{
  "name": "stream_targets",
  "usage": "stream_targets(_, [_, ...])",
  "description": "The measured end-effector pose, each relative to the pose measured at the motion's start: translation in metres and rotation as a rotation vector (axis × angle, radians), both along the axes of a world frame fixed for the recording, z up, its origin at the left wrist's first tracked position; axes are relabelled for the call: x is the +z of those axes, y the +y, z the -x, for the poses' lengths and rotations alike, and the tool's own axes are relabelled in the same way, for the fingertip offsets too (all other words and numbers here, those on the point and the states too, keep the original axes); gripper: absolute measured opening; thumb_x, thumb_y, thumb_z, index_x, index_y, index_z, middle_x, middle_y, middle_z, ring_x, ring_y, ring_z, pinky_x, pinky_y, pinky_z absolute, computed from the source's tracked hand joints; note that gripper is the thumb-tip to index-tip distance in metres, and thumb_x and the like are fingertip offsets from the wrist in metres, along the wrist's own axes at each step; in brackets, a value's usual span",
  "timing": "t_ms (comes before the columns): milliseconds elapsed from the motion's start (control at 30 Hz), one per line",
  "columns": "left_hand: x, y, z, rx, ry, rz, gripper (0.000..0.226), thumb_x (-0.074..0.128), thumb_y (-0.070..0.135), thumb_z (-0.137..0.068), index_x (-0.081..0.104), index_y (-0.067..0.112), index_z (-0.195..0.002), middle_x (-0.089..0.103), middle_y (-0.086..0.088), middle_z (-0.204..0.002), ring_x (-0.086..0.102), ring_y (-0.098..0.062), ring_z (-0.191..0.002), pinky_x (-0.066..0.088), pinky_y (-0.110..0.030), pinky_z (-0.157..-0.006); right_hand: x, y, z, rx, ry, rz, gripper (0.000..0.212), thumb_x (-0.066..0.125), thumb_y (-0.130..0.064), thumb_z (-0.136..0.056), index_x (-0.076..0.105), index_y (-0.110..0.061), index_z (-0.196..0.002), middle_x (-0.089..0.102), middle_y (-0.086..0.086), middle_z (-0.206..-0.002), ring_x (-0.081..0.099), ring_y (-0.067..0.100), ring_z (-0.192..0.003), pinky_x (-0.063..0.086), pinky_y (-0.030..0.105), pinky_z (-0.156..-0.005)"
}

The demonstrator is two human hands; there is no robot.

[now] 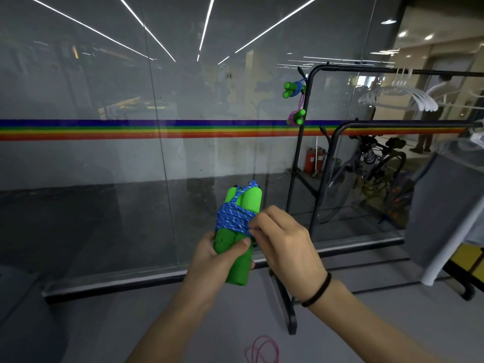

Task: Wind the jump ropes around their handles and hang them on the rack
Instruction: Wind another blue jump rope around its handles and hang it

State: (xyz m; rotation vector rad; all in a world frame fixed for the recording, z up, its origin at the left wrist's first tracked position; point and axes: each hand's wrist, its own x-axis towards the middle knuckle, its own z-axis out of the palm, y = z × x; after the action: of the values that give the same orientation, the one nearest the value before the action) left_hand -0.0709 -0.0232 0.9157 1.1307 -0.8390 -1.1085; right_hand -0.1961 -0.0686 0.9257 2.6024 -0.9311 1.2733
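Head view shows the left hand [207, 258] wrapped around the lower part of a pair of green foam handles [237, 273], thumb pressed across their front, holding them upright in front of a glass wall [104, 179] with a rainbow stripe [131, 130]. A blue jump rope [234, 218] is coiled in many turns around the middle of the handles, with a strand running up to their top ends. The right hand [285, 244], a black band [317, 292] on its wrist, pinches the rope at the lower right edge of the coil with its fingertips. Behind and to the right stands a black rack [301, 153]; a wound blue-roped bundle [293, 89] and, below it, a pink-roped bundle [296, 117] hang at its upper left corner. White hangers [403, 98] hang from its top bar. A loose pink rope [262, 349] lies on the floor near the rack's foot.
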Motion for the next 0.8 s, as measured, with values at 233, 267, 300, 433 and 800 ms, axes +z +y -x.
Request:
stream_targets(233, [-0.002,-0.001,-0.004,-0.012,-0.019,-0.016,0.026,0.068,0.006,-0.080,0.052,0.001,-0.100,0.067,-0.012,-0.078,0.065,-0.022,-0.051,0.053,-0.026,-0.046,0.007,-0.013,0.012,0.201,-0.225,-0.340,0.009,0.063,-0.012,-0.081,0.071,-0.015,-0.082,0.064,-0.009,-0.078,0.061,0.003,-0.073,0.045,0.011,-0.069])
stream_targets(267, [-0.002,-0.001,-0.004,-0.010,-0.027,-0.009,0.029,0.067,0.005,-0.080,0.050,-0.001,-0.103,0.067,-0.012,-0.078,0.065,-0.021,-0.050,0.052,-0.025,-0.045,0.008,-0.014,0.012,0.198,-0.228,-0.379,0.008,0.064,-0.013,-0.079,0.072,-0.016,-0.082,0.063,-0.011,-0.076,0.061,0.003,-0.072,0.044,0.009,-0.068])
stream_targets(300, [-0.002,-0.002,-0.003,-0.005,-0.035,-0.001,0.032,0.067,0.004,-0.080,0.049,-0.003,-0.105,0.067,-0.013,-0.079,0.064,-0.020,-0.049,0.052,-0.025,-0.045,0.008,-0.015,0.012,0.190,-0.218,-0.398,0.008,0.066,-0.014,-0.079,0.073,-0.016,-0.083,0.063,-0.013,-0.075,0.061,0.003,-0.072,0.043,0.006,-0.068])
stream_targets(433, [-0.003,-0.005,-0.004,0.006,-0.052,-0.001,0.038,0.067,0.002,-0.080,0.046,-0.005,-0.109,0.065,-0.014,-0.080,0.064,-0.018,-0.046,0.051,-0.024,-0.043,0.010,-0.017,0.011,0.145,-0.112,-0.336,0.009,0.066,-0.013,-0.077,0.072,-0.013,-0.085,0.060,-0.011,-0.076,0.058,0.001,-0.075,0.039,0.001,-0.068])
stream_targets(800, [-0.009,-0.004,-0.010,-0.003,-0.086,-0.054,0.044,0.075,0.001,-0.071,0.051,0.000,-0.108,0.068,-0.013,-0.080,0.065,-0.019,-0.050,0.050,-0.024,-0.045,0.014,-0.015,0.012,0.178,0.174,-0.421,0.006,0.050,-0.007,-0.088,0.054,-0.012,-0.086,0.051,-0.005,-0.080,0.048,-0.002,-0.070,0.034,0.005,-0.067])
